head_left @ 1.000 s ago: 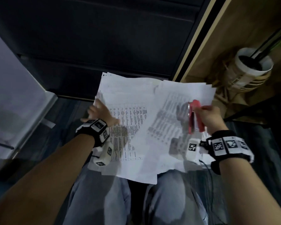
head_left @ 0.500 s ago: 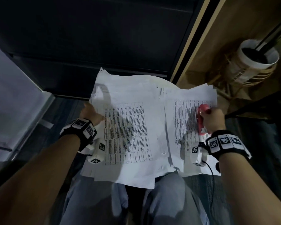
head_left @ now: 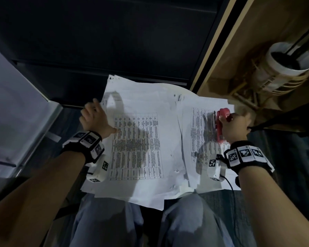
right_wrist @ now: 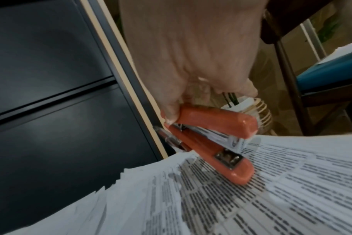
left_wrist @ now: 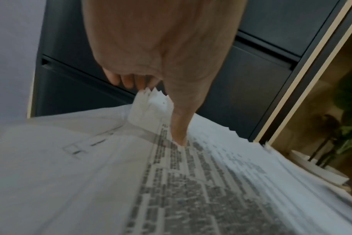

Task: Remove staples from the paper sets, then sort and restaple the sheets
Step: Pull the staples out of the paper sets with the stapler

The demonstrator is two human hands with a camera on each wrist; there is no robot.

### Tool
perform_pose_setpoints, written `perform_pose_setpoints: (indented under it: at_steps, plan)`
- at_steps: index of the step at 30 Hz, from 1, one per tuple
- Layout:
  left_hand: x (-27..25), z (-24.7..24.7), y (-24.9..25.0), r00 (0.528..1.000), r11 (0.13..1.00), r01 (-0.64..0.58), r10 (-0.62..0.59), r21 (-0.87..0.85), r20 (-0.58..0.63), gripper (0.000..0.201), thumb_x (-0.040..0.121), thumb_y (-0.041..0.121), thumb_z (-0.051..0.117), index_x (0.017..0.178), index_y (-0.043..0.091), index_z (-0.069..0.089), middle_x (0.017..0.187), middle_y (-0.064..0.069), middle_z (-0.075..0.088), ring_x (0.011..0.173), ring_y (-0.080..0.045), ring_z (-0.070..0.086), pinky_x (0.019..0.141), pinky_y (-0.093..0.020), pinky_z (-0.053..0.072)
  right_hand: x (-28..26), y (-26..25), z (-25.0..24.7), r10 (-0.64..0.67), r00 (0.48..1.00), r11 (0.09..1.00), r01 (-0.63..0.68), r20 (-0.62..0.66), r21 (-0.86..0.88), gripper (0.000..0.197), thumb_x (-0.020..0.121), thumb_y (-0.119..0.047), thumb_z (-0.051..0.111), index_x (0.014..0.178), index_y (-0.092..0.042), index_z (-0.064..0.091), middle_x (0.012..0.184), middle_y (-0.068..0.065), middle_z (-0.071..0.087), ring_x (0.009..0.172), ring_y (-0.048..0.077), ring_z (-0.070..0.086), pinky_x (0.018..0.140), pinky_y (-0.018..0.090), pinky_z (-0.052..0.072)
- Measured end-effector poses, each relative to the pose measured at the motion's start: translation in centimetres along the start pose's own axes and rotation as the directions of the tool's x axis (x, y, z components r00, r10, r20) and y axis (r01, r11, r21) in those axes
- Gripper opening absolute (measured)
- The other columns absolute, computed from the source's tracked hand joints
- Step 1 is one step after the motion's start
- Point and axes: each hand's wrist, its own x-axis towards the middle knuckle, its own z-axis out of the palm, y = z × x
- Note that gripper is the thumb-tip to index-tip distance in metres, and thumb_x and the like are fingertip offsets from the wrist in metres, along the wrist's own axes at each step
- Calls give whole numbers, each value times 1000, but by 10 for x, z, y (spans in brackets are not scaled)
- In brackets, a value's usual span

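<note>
Fingers (right_wrist: 193,89) of the right hand (head_left: 236,126) curl round the back end of a red stapler (right_wrist: 211,139) — its nose points down and its base rests on the right paper stack (head_left: 202,145). The stapler's mouth is partly open, with the shiny metal plate showing on the base. Over on the left paper stack (head_left: 141,139), the left hand (head_left: 95,120) pinches the far left corner: the thumb (left_wrist: 179,127) presses down on the printed table on top, and the other fingers are tucked under the lifted corner (left_wrist: 151,101) of the sheets. Both stacks lie on the person's lap (head_left: 114,227), side by side and overlapping a little in the middle, and their edges are fanned and messy. Each wrist wears a black band (head_left: 246,155) with black-and-white square tags. Beyond the left paper stack stands a dark cabinet (head_left: 114,41) with drawers. Beyond the right paper stack there is a white pot (head_left: 285,66) with dark stems in it, sitting on a wooden floor.
</note>
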Motion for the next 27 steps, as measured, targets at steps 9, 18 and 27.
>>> perform_pose_setpoints:
  at_steps: [9,18,27]
  plan:
    - [-10,16,26,976,979,-148,167,-144,137,95,69,38,82,138,4,28,144,-14,27,134,-31,27,105,-53,35,-38,-46,23,-164,969,949,103,187,299,28,97,-21,56,71,-12,55,70,4,56,55,17,52,39,12,43]
    - [27,3,26,897,902,-380,304,206,322,147,53,70,76,148,10,-19,159,-7,-15,147,-26,-12,113,-58,-5,-102,-92,96,-330,839,940,334,433,68,27,96,-34,54,92,-9,61,86,5,67,78,23,67,82,45,55]
    - [30,2,41,887,834,-452,457,316,64,106,58,63,77,138,10,31,134,-9,38,130,-27,33,112,-56,12,-101,-89,112,-352,842,919,394,408,-19,33,97,-38,50,117,-12,54,100,8,64,88,27,65,87,54,50]
